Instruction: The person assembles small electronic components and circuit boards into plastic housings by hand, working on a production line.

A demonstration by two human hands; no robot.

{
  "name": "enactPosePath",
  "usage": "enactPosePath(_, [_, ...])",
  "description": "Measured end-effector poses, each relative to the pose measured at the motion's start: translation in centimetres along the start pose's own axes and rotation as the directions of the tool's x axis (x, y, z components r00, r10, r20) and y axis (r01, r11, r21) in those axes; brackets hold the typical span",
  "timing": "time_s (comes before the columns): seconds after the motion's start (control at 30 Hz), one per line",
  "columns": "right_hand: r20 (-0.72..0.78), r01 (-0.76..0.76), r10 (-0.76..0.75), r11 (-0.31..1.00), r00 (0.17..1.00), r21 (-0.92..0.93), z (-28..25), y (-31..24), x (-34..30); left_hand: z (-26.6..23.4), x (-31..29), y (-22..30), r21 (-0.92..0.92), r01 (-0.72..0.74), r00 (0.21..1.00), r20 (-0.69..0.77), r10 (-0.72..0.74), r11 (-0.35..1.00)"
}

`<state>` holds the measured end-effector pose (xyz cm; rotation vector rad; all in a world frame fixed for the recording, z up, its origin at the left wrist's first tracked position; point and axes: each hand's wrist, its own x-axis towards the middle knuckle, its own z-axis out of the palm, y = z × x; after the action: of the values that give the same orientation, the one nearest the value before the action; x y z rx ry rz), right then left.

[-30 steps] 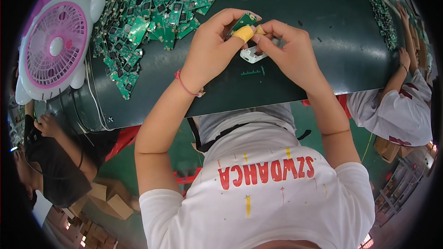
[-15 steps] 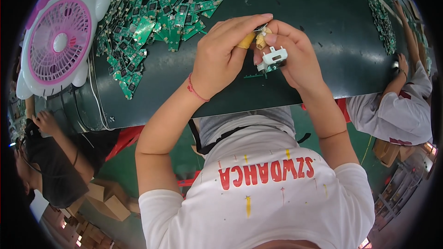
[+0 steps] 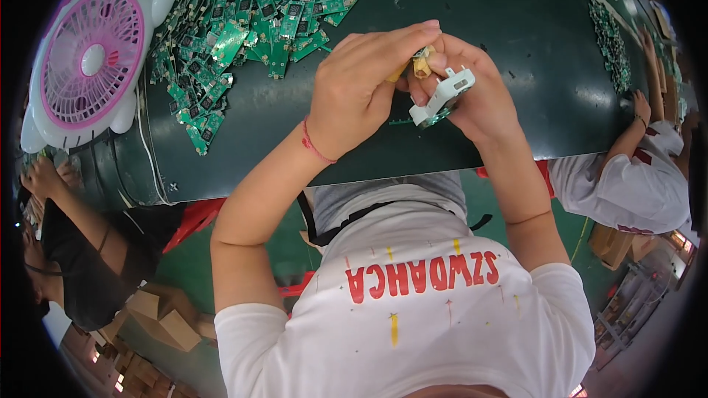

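Above the table's near edge, my two hands meet with their fingertips together. My right hand (image 3: 478, 99) is closed round a small white plastic part (image 3: 447, 93) with a slot and short prongs. A bit of green circuit board (image 3: 440, 116) shows along the lower side of that part. Yellow finger covers (image 3: 421, 66) sit on fingertips where the hands meet. My left hand (image 3: 355, 77) is closed, its fingers bent over toward the right fingertips. Whatever is pinched between them is hidden.
A heap of green circuit boards (image 3: 258, 18) covers the dark table (image 3: 457, 0) at left. A pink and white fan (image 3: 92, 59) with a cable stands beyond it. More boards (image 3: 611, 44) lie far right. Co-workers sit on both sides; cardboard boxes (image 3: 166, 317) stand on the floor.
The white plastic part has tilted in my right hand, and more of its length shows. My left hand has barely shifted. The left co-worker's hands have moved.
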<state>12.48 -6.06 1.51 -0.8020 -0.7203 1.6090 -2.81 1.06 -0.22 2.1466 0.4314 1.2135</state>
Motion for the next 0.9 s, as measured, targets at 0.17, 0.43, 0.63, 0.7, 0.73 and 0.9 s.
enactPosePath(0.17, [-0.152, 0.019, -0.103, 0.883, 0.983, -0.469, 0.6, -1.2, 0.5, -0.7, 1.3, 0.2, 0.011, 0.034, 0.996, 0.084, -0.035, 0.999])
enactPosePath(0.43, [0.344, 0.383, -0.68, -0.1, 0.648, -0.918, 0.6, -2.1, 0.6, -0.1, 0.0, -0.5, -0.541, 0.839, 0.472, 0.677, -0.565, 0.053])
enactPosePath(0.63, [0.661, 0.584, -0.486, -0.326, 0.571, -0.744, 0.5, -1.9, 0.2, 0.2, -0.9, -1.0, -0.596, 0.772, 0.452, 0.76, -0.467, -0.221])
enactPosePath(0.7, [0.727, 0.629, -0.408, -0.369, 0.552, -0.684, 0.0, -2.3, 0.3, 0.3, -1.0, -1.0, -0.624, 0.718, 0.449, 0.754, -0.479, -0.309])
enactPosePath(0.73, [0.732, 0.608, -0.397, -0.408, 0.554, -0.681, -0.3, -2.8, 0.3, 0.5, -1.4, -1.2, -0.655, 0.667, 0.466, 0.739, -0.487, -0.356])
enactPosePath(0.9, [0.701, 0.516, -0.396, -0.481, 0.593, -0.708, -1.2, -3.6, 1.1, 0.6, -1.6, -2.5, -0.723, 0.53, 0.556, 0.691, -0.462, -0.443])
